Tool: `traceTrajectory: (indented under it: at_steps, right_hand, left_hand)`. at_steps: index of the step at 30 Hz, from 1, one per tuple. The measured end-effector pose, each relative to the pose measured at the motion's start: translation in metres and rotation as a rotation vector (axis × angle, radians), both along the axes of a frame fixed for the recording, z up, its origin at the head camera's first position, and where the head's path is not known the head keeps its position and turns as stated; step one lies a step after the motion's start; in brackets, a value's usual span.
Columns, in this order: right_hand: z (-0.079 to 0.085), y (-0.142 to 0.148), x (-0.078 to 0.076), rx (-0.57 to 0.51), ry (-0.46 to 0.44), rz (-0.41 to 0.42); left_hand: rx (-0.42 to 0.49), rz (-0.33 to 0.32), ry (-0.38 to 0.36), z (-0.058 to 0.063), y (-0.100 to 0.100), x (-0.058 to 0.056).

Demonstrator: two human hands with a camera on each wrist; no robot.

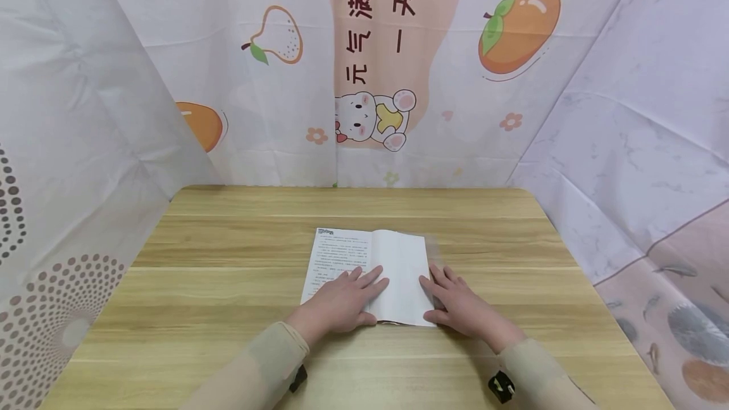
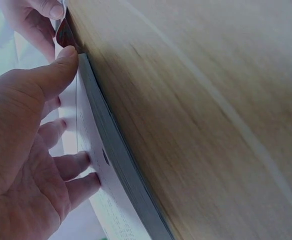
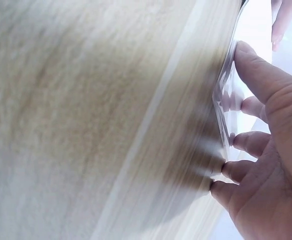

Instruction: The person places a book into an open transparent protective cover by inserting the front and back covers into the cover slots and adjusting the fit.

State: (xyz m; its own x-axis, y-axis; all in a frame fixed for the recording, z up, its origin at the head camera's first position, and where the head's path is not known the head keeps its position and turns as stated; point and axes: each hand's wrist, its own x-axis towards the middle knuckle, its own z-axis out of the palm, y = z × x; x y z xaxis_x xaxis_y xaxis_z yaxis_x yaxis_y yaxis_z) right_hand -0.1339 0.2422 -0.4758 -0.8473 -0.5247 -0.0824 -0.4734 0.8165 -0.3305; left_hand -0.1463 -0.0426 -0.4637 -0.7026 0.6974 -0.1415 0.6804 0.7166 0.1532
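Note:
An open book [image 1: 400,264] lies on the wooden table, its left page printed with text and its right page blank white. My left hand [image 1: 344,301] rests across the lower left page, fingertips near the middle fold. In the left wrist view, its thumb lies at the lower edge of the book's thick page block [image 2: 121,160]. My right hand [image 1: 462,305] touches the right edge of the blank page with spread fingers. A clear plastic sheet [image 3: 225,97] sticks out beside that page, under the right fingertips in the right wrist view.
The wooden table [image 1: 228,328] extends around the book on all sides. A curtain [image 1: 273,100] printed with fruit and characters hangs behind the far edge, with more pale cloth [image 1: 643,125] at both sides. Dark devices [image 1: 501,387] sit at both wrists.

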Motion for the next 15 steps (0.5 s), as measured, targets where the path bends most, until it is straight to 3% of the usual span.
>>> traceTrajectory:
  at_steps: [15]
  right_hand:
    - [0.0023,-0.0007,0.0038,0.001,-0.012,-0.023]
  left_hand:
    - [-0.025,0.016,-0.019,0.0018,0.004,0.0012]
